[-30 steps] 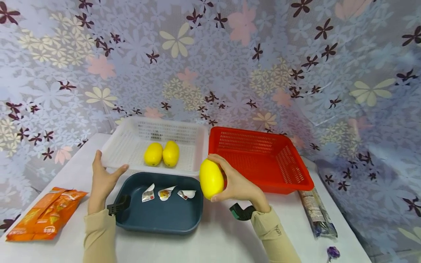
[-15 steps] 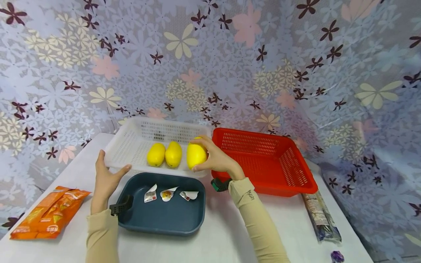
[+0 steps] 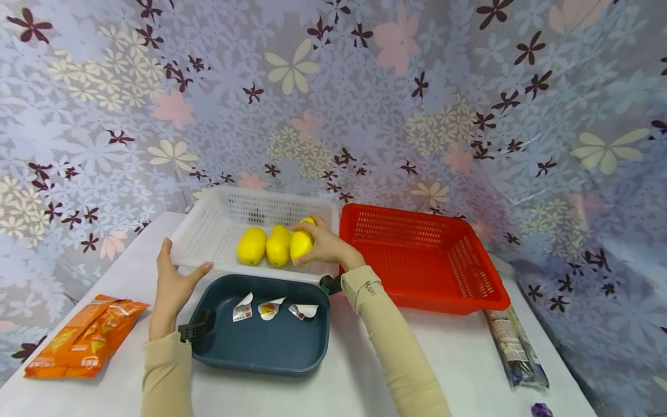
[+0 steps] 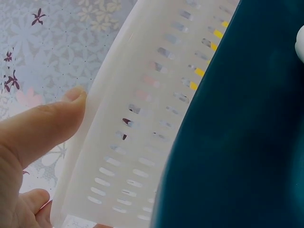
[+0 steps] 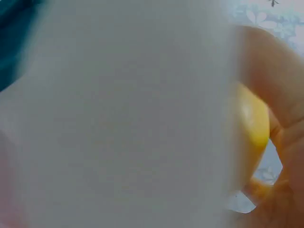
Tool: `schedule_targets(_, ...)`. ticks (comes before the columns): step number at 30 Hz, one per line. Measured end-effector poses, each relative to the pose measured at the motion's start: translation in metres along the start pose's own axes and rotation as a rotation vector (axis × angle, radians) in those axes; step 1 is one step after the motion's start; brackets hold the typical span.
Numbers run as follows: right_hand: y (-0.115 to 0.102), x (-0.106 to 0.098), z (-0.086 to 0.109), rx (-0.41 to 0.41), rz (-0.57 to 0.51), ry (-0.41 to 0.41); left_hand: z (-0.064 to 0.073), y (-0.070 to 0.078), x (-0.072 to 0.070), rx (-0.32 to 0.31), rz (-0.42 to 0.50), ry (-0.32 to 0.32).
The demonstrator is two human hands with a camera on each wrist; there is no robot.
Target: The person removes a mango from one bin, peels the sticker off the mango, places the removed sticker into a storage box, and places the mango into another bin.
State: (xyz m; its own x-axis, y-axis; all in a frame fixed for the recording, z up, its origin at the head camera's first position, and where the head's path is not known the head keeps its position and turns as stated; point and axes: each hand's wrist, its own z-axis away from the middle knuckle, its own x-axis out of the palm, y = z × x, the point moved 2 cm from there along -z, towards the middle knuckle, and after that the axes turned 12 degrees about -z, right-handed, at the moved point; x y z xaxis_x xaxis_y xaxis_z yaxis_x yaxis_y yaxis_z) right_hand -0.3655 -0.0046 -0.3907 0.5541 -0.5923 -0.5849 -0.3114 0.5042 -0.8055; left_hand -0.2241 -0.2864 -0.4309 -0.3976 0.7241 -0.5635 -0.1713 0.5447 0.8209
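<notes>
In the head view, a white slotted basket (image 3: 208,231) holds two yellow mangoes, the left one (image 3: 252,246) lying against the middle one (image 3: 278,245). My right hand (image 3: 330,246) grips a third yellow mango (image 3: 301,246) inside the basket's right part, right beside the middle one. In the right wrist view, a blurred grey-white surface hides most of that mango (image 5: 256,118); my thumb and fingers curve round it. Spread at the white basket's front left corner, my left hand (image 3: 174,289) touches it; its thumb (image 4: 66,114) lies at the rim in the left wrist view.
A dark blue tray (image 3: 260,353) with several peeled-up labels stands in front of the white basket. To the right is a red basket (image 3: 411,260). An orange snack bag (image 3: 85,339) lies at left; a clear packet (image 3: 513,347) and a purple item (image 3: 541,410) lie at right.
My right hand has carried the third mango left, from in front of the red basket into the white basket beside the other two. The left hand keeps its place at the corner.
</notes>
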Motion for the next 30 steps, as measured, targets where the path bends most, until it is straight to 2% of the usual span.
schedule_targets(7, 0.003, 0.001, 0.001, 0.020, 0.090, 0.033, -0.004, 0.004, 0.001, 0.011, 0.005, 0.006)
schedule_targets(11, 0.006, -0.001, 0.003, 0.020, 0.069, 0.043, -0.006, 0.004, 0.005, 0.012, 0.007, -0.002)
schedule_targets(16, 0.008, -0.004, 0.010, -0.036, 0.027, 0.067, -0.006, 0.005, 0.010, 0.007, 0.007, -0.011)
schedule_targets(23, 0.001, -0.006, 0.041, -0.152, 0.065, 0.109, -0.007, 0.003, 0.005, -0.011, -0.034, -0.025)
schedule_targets(27, -0.003, -0.007, 0.063, -0.219, 0.138, 0.161, -0.008, 0.000, -0.002, -0.025, -0.050, -0.011)
schedule_targets(30, -0.003, -0.008, 0.083, -0.211, 0.226, 0.210, -0.007, 0.000, -0.006, -0.039, -0.103, 0.005)
